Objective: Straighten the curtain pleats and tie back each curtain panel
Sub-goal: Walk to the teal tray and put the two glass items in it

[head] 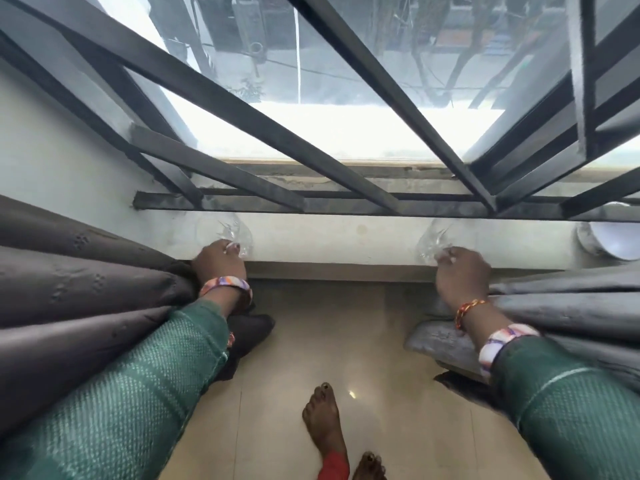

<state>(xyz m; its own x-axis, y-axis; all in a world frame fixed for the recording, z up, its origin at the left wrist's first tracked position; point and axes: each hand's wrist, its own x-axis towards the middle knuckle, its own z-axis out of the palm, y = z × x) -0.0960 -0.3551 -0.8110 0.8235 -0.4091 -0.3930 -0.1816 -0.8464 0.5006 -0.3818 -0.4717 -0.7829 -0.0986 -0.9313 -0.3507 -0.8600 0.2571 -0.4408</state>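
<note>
You're right up against the barred window, looking down its grille to the pale sill below. Either side of you hangs a grey curtain panel: the left curtain panel bunches in fat, rounded folds under your left arm, and the right curtain panel is gathered against your right forearm, its lower folds sagging toward the tiled floor.

Both green sleeves are stretched forward. Your left hand sits at the sill's front edge with its fingers curled round something clear and glassy, the clear object on the left; what it is I can't make out. Your right hand does the same on the far side, fingers pinching the clear object on the right. So both hands are closed on those clear pieces, not on cloth.

Progress, as I read it: both panels are pulled aside and the window is open to view, so the gathering looks done. No tie-back band or cord shows around either panel, though, and the folds are uneven, lumpy on the left and slumped on the right. I'd call the pleat-straightening and both ties still outstanding.

At the far right of the sill, a white round object pokes in.
</note>
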